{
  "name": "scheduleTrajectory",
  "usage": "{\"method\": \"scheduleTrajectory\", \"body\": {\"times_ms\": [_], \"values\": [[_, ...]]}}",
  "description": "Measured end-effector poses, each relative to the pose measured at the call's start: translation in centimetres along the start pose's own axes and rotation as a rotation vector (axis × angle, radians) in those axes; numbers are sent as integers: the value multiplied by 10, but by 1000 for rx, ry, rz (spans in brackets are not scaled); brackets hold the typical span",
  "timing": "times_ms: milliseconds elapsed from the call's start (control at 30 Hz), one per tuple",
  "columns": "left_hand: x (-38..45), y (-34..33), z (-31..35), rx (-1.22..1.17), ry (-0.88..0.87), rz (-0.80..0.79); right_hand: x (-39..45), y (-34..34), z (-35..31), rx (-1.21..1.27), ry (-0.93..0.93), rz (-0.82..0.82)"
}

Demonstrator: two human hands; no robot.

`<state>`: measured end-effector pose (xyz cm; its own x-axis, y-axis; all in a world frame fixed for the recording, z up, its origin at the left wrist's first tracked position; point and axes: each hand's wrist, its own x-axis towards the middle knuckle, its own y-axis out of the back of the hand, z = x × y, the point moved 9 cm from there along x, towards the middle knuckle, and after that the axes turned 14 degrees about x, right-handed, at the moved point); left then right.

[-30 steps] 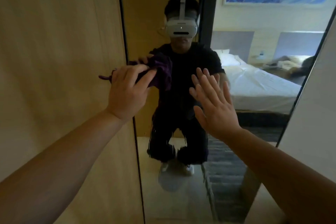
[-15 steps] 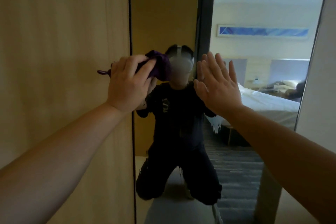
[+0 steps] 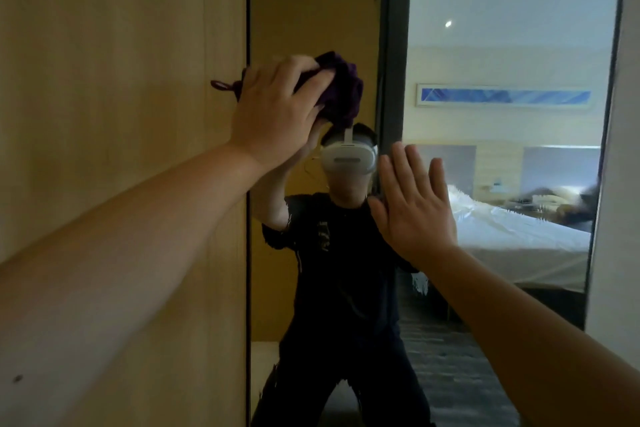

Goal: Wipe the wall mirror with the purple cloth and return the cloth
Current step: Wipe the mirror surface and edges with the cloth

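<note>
The tall wall mirror (image 3: 485, 28) fills the middle and right of the view, framed by a thin dark edge. My left hand (image 3: 277, 111) grips the bunched purple cloth (image 3: 341, 90) and presses it against the glass near the mirror's left edge, high up. A small loop of the cloth sticks out to the left over the wood. My right hand (image 3: 414, 208) lies flat on the glass lower and to the right, fingers straight and spread. The mirror reflects a crouching person in dark clothes with a white headset.
A light wooden wall panel (image 3: 121, 80) runs along the mirror's left side. A pale wall (image 3: 630, 184) borders the mirror on the right. Reflected in the glass are a white bed, a blue picture and patterned carpet.
My left hand has carried the cloth upward along the mirror's left side. My right hand stays flat on the glass. The view has tilted upward, showing more of the upper mirror.
</note>
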<state>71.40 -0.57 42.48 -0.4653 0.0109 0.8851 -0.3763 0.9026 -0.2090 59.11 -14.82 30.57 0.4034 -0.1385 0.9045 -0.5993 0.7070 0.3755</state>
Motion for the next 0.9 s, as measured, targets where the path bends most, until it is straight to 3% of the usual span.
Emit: {"method": "scheduleTrajectory", "body": {"times_ms": [200,433,700,900], "values": [[-1,-44,0,-35,23,-137,-2,0,1,23,3,17],[-114,-19,50,-113,-47,-16,-4,0,3,34,-9,39],[-296,16,114,-216,-102,-188,-39,5,17,149,-81,29],[-309,20,117,-225,-91,-245,-52,10,59,140,-208,-9]]}}
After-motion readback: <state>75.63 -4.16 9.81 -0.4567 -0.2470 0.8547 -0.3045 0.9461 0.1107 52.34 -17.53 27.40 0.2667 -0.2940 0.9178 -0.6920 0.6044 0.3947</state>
